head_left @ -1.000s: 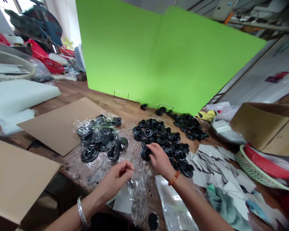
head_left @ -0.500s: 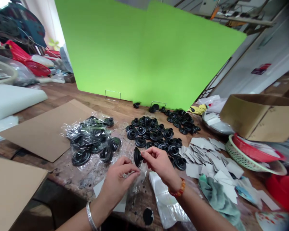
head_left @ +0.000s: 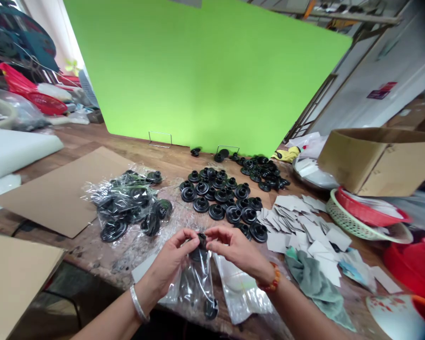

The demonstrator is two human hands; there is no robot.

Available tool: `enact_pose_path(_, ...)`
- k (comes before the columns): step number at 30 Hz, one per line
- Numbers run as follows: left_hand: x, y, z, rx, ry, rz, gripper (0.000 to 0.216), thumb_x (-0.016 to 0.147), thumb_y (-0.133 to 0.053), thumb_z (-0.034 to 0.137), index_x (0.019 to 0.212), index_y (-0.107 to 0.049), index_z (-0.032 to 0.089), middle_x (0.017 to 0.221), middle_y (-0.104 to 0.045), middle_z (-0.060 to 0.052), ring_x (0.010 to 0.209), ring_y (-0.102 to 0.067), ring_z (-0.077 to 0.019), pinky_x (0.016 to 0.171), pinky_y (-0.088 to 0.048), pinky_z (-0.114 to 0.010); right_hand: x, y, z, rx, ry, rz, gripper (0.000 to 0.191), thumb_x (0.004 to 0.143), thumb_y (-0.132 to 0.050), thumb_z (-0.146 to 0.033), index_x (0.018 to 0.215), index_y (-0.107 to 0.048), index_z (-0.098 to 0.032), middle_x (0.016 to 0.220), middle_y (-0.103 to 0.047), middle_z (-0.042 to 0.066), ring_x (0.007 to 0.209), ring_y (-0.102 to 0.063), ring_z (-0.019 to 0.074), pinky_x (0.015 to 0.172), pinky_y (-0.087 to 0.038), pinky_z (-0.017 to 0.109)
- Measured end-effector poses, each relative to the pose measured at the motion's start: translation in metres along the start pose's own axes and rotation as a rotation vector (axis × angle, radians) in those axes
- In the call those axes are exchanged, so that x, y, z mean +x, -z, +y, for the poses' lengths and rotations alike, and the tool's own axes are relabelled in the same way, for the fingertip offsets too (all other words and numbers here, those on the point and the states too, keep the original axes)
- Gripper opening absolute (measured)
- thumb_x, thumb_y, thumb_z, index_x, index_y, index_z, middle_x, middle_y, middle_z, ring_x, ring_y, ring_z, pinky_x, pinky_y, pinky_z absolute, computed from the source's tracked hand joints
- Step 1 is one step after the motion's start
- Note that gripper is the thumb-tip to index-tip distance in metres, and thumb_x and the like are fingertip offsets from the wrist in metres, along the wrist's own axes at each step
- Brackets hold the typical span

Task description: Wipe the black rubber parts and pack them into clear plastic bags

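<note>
My left hand [head_left: 173, 252] is closed, its thumb and forefinger pinching at the mouth of a clear plastic bag [head_left: 194, 283] that hangs below. A black ridged disc [head_left: 199, 250] stands on edge between my hands, at the bag's mouth and seemingly partly inside it. My right hand [head_left: 233, 248] is closed at the disc's right side; its fingertips partly hide what they grip. Just beyond lie several loose black ridged discs with raised necks [head_left: 221, 194]. Left of them is a heap of bagged black discs [head_left: 131, 200]. A stack of flat clear bags [head_left: 239, 288] lies below my right hand.
White card squares [head_left: 304, 226] and a grey-green cloth [head_left: 313, 278] lie to the right, near a green basket [head_left: 357, 226] and a cardboard box [head_left: 378, 160]. A cardboard sheet [head_left: 67, 189] lies left. A tall green panel [head_left: 198, 75] stands behind.
The black disc has moved down from above the bag to its mouth. My hands have come closer together, and the bag now hangs stretched out below them. The view has shifted slightly.
</note>
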State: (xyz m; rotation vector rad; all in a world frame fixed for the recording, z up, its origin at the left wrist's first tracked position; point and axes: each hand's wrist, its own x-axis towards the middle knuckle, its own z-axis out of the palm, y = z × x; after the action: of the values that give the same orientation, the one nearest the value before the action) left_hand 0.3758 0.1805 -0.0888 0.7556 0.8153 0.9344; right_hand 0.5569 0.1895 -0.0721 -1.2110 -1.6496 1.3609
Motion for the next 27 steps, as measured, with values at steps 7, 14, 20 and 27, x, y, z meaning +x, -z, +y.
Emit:
enact_pose_path(7, 0.0, -0.004, -0.005, -0.013, -0.027, 0.024, 0.02, 0.075, -0.073, 0.03, 0.079, -0.058, 0.017, 0.078, -0.058, 0.003, 0.07, -0.052, -0.0087, 0.064, -0.04, -0.019, -0.009, -0.007, 0.012, -0.138, 0.101, 0.125, 0.012, 0.081, -0.059, -0.02, 0.07, -0.059, -0.016, 0.07, -0.057, -0.001, 0.069, -0.051, 0.0129, 0.062, -0.04, 0.023)
enact_pose_path(14, -0.005, 0.006, -0.002, 0.014, 0.01, -0.009, 0.019, 0.071, -0.077, 0.027, 0.08, -0.066, 0.015, 0.076, -0.062, 0.0, 0.069, -0.053, -0.0102, 0.065, -0.041, -0.021, -0.017, -0.016, 0.012, -0.164, 0.186, 0.199, 0.014, 0.091, -0.048, -0.025, 0.08, -0.054, -0.018, 0.073, -0.055, -0.001, 0.066, -0.049, 0.0125, 0.058, -0.038, 0.023)
enact_pose_path(20, -0.011, 0.001, 0.0, -0.069, -0.077, 0.004, 0.014, 0.075, -0.073, 0.025, 0.076, -0.062, 0.017, 0.11, -0.06, -0.001, 0.095, -0.055, -0.0144, 0.082, -0.042, -0.025, -0.016, -0.023, 0.014, -0.037, 0.134, 0.204, 0.01, 0.09, -0.053, -0.027, 0.09, -0.058, -0.019, 0.081, -0.059, 0.001, 0.069, -0.053, 0.0128, 0.061, -0.041, 0.023)
enact_pose_path(27, -0.012, 0.005, 0.005, 0.054, -0.082, -0.051, 0.018, 0.075, -0.073, 0.026, 0.072, -0.058, 0.017, 0.116, -0.061, -0.005, 0.107, -0.054, -0.0206, 0.086, -0.039, -0.029, -0.014, -0.024, 0.011, 0.21, -0.016, 0.032, 0.023, 0.09, -0.052, -0.039, 0.079, -0.049, -0.019, 0.061, -0.041, -0.006, 0.047, -0.036, 0.008, 0.045, -0.029, 0.021)
